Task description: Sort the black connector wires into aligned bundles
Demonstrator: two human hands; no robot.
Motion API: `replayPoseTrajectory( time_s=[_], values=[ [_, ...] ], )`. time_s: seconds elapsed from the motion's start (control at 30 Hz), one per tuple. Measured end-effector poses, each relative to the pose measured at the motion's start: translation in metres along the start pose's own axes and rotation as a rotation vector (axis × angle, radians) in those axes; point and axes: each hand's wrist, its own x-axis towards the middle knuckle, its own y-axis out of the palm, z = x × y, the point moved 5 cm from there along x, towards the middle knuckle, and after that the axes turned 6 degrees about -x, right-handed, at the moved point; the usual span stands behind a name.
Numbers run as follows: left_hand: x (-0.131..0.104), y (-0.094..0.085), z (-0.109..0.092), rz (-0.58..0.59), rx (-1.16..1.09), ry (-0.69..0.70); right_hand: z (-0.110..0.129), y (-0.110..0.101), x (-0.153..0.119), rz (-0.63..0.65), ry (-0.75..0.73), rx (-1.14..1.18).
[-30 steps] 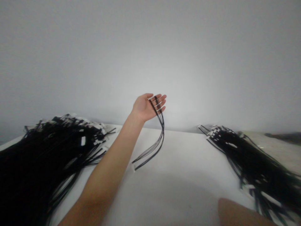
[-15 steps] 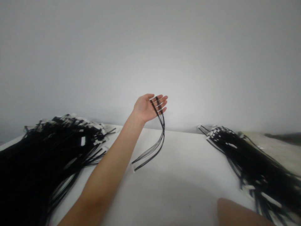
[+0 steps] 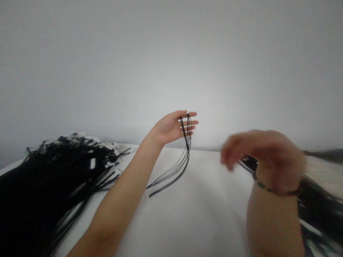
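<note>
In the middle of the head view, my left hand (image 3: 174, 127) holds a black wire harness (image 3: 188, 150) at its upper end, between thumb and index finger. The other fingers are stretched out behind the wires. Its strands hang down in a curve to a white connector (image 3: 148, 192) beside my forearm. My right hand (image 3: 264, 153), with a bracelet (image 3: 268, 189) at its wrist, is blurred by motion. It is over the right pile of black wire harnesses (image 3: 318, 210), its fingers bent downward; whether they hold anything is not visible.
A large pile of black wire harnesses (image 3: 40, 192) with white connectors covers the left side of the white table (image 3: 193, 217). Behind the table rises a plain grey wall (image 3: 171, 64). Pale clear plastic (image 3: 325, 175) lies at the far right.
My right hand has come up into view from the lower right and now covers part of the right pile. My left hand has shifted slightly right and turned, still holding the harness.
</note>
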Motion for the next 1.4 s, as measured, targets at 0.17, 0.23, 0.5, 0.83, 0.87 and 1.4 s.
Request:
replayPoseTrajectory(
  time_s=[0.17, 0.23, 0.5, 0.83, 0.87, 1.4],
  values=[
    [0.001, 0.004, 0.006, 0.026, 0.187, 0.027, -0.028, 0.024, 0.055, -0.068, 0.173, -0.11],
    [0.001, 0.005, 0.009, 0.038, 0.209, 0.025, -0.041, 0.041, 0.071, 0.011, 0.167, -0.092],
    [0.004, 0.001, 0.016, -0.064, 0.297, 0.099, -0.053, 0.075, 0.083, 0.245, 0.033, 0.305],
    [-0.016, 0.026, 0.014, -0.011, 0.411, 0.006, -0.059, 0.005, 0.069, -0.297, 0.059, 0.261],
    [-0.018, 0.03, 0.026, 0.117, 0.468, -0.178, -0.058, -0.004, 0.064, -0.356, 0.049, 0.26],
    [0.052, -0.05, 0.058, -0.267, -0.413, 0.183, -0.024, -0.035, 0.027, -0.491, -0.061, 0.09]
  ],
)
